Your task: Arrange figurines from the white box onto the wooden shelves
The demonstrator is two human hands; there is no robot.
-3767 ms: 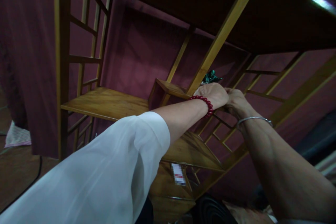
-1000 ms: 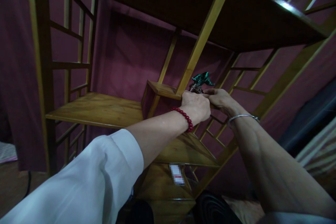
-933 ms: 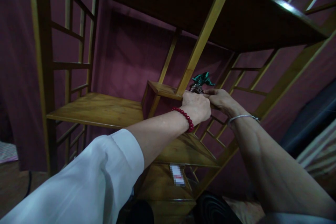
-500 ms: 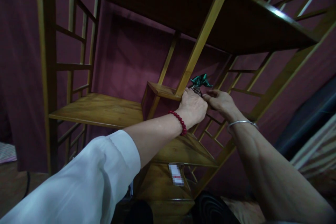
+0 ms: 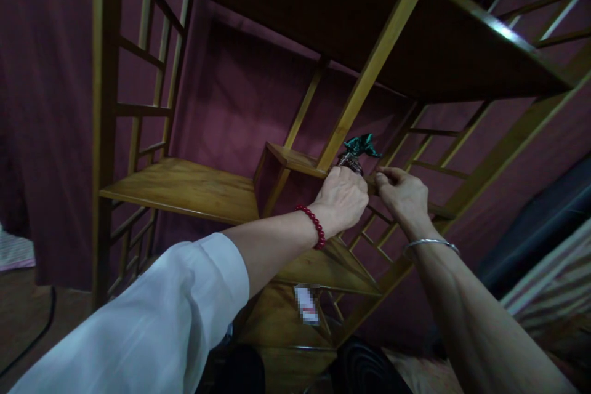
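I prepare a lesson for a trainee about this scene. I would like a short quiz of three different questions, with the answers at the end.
1. Multiple choice: What is worn on the wrist of the bare left hand?
A) a flat black strap
B) a bracelet of round red beads
C) a gold chain

2. True or false: In the view, the shiny dark green, crumpled item appears above the left hand.

3. Fill in the missing word: The flat yellow-brown shelf at the left of the view looks to be made of ____.

Key: 1. B; 2. True; 3. wood.
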